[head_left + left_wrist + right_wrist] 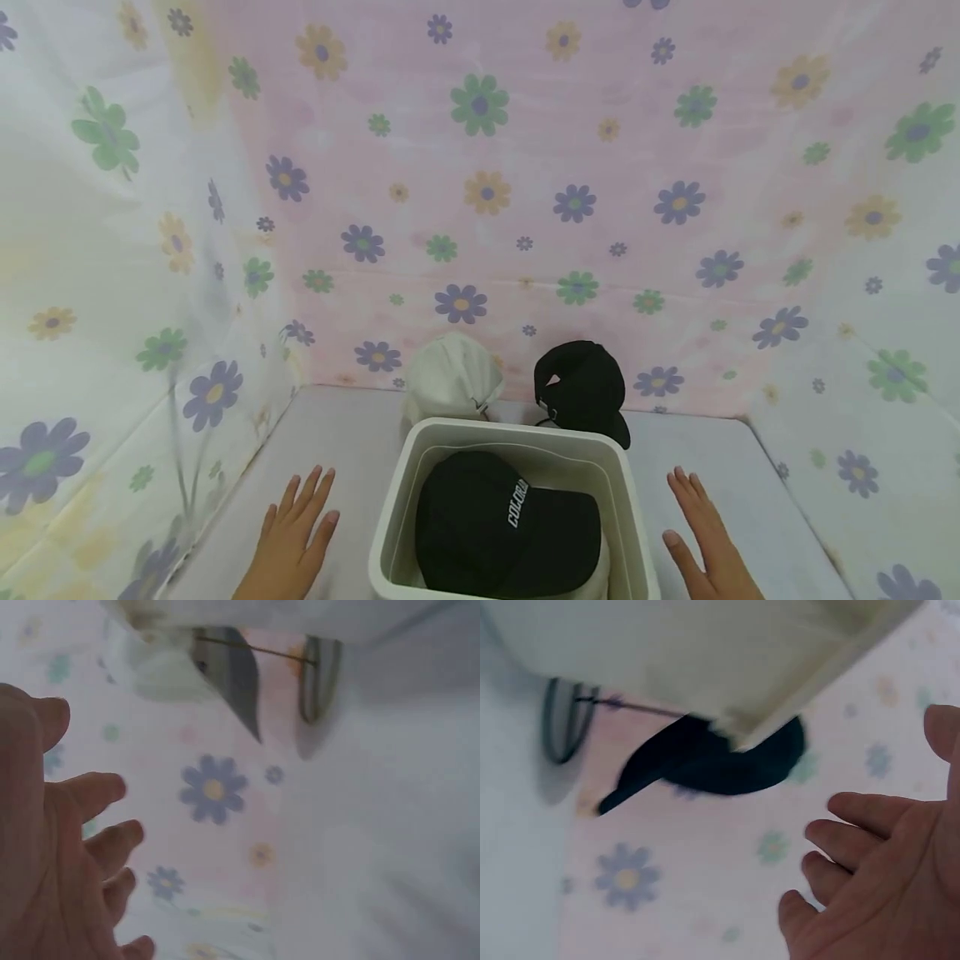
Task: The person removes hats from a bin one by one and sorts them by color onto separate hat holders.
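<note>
Flowered cloth (517, 150) walled in my pale table (345, 467). On it stood a white bin (517, 436), a lettered black cap (472, 525) lying inside. Just behind the bin were a white cap (450, 379) and, to its right, a plain black cap (588, 387). My left hand (291, 542) and right hand (705, 537) flanked the bin, fingers extended, both empty.

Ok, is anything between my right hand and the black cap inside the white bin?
Yes, from the side: the white bin's right wall stands between your right hand and the black cap. From above, nothing visible covers the cap.
</note>
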`<state>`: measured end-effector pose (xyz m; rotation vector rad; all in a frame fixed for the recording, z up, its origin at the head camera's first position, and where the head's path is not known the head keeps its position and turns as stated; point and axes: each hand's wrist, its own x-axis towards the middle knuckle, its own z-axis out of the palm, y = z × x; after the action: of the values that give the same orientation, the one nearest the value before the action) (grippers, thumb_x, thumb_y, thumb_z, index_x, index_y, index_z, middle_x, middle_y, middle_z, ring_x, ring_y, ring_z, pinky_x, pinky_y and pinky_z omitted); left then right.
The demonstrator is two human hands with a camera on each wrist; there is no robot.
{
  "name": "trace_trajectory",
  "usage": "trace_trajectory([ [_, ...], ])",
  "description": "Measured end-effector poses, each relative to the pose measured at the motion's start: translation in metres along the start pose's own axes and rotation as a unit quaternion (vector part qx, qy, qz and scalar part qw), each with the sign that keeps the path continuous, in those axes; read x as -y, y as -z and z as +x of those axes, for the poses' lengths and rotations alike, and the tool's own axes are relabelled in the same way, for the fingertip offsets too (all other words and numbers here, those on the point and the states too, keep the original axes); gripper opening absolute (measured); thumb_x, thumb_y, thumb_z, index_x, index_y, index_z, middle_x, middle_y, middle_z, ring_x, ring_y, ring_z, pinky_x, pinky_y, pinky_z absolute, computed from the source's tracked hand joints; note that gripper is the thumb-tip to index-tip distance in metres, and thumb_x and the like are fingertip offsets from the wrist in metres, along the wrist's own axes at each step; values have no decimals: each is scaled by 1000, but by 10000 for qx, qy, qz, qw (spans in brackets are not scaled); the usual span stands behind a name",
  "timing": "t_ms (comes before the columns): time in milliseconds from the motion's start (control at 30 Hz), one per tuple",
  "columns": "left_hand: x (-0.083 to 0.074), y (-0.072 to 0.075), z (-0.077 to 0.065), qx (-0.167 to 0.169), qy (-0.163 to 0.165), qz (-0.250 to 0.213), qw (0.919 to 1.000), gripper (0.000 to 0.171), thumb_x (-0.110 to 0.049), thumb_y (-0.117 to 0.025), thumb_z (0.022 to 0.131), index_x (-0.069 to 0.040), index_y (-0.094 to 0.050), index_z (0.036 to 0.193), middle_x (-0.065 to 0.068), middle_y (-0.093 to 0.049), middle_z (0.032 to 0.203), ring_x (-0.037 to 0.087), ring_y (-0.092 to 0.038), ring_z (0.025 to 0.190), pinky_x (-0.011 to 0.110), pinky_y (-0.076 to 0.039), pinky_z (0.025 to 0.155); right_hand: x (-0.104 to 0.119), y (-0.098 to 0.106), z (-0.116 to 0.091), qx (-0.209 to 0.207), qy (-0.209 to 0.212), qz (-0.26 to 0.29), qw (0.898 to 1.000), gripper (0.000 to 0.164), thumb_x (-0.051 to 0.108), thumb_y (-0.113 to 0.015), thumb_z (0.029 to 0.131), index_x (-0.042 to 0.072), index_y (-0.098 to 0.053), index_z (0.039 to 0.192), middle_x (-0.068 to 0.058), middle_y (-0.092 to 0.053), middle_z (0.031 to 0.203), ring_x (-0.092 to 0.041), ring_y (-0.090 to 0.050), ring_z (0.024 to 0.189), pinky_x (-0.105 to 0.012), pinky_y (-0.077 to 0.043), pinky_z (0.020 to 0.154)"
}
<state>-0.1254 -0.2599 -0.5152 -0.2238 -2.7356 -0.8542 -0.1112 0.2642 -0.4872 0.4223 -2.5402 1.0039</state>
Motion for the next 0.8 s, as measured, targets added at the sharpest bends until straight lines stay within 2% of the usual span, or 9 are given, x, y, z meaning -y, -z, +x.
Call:
trace_trajectory([
  [100, -20, 7, 2, -45, -312, -281, 9991, 53, -27, -49, 107, -9, -40, 156, 28, -34, 159, 59, -22, 145, 85, -11, 103, 28, 15, 18, 604, 159, -32, 9980, 73, 15, -61, 102, 28, -22, 163, 1, -20, 170, 10, 4, 151, -60, -7, 124],
  [167, -31, 10, 3, -123, -546, -328, 9979, 54, -24, -52, 106, -14, -40, 157, 26, -38, 158, 58, -27, 144, 85, -16, 101, 46, 23, 32, 983, 362, -137, 9944, 73, 19, -62, 102, 30, -23, 163, 3, -21, 170, 8, 0, 152, -34, -11, 126],
  [200, -36, 10, 4, -163, -664, -333, 9971, 55, -23, -54, 105, -17, -39, 158, 24, -40, 158, 56, -28, 144, 85, -19, 99, 55, 26, 39, 1194, 398, -156, 9919, 72, 23, -62, 103, 33, -23, 163, 5, -20, 170, 5, -2, 154, -37, -16, 125],
  [233, -41, 10, 4, -173, -752, -320, 9965, 57, -23, -55, 104, -18, -38, 159, 22, -41, 158, 55, -30, 143, 84, -21, 99, 63, 27, 46, 1355, 576, -216, 9889, 72, 25, -62, 103, 33, -23, 163, 6, -19, 170, 1, -4, 155, -25, -17, 122],
  [300, -50, 9, 6, -164, -866, -263, 9958, 61, -23, -57, 103, -21, -35, 160, 20, -42, 158, 51, -30, 145, 83, -24, 97, 78, 28, 59, 1720, 840, -275, 9811, 70, 31, -61, 103, 34, -23, 162, 8, -18, 170, -2, -8, 156, -36, -31, 120],
  [333, -54, 9, 6, -141, -888, -225, 9957, 63, -25, -58, 103, -22, -34, 160, 19, -42, 158, 49, -31, 146, 82, -25, 97, 83, 27, 66, 1878, 991, -269, 9768, 69, 34, -60, 104, 34, -23, 162, 9, -18, 170, -5, -10, 156, -31, -33, 118],
  [400, -64, 6, 7, -59, -894, -177, 9958, 64, -27, -59, 102, -19, -34, 160, 17, -42, 159, 48, -31, 146, 81, -26, 99, 92, 22, 79, 2265, 1257, -83, 9658, 68, 36, -58, 104, 34, -22, 163, 8, -18, 170, -11, -15, 156, -47, -40, 115],
  [600, -88, -6, 12, 207, -770, -180, 9967, 63, -30, -59, 102, -10, -38, 158, 11, -40, 161, 47, -33, 146, 78, -26, 104, 104, -13, 118, 3342, 1888, 370, 9227, 62, 39, -51, 107, 27, -26, 162, -1, -25, 169, -23, -26, 154, -52, -37, 116],
  [800, -98, -15, 13, 249, -694, -79, 9972, 62, -33, -59, 103, -6, -40, 156, 11, -40, 161, 45, -33, 147, 77, -28, 105, 108, -61, 138, 4368, 1638, 283, 8840, 67, 53, -45, 106, 22, -26, 163, -1, -23, 169, -20, -23, 155, -48, -29, 122],
])
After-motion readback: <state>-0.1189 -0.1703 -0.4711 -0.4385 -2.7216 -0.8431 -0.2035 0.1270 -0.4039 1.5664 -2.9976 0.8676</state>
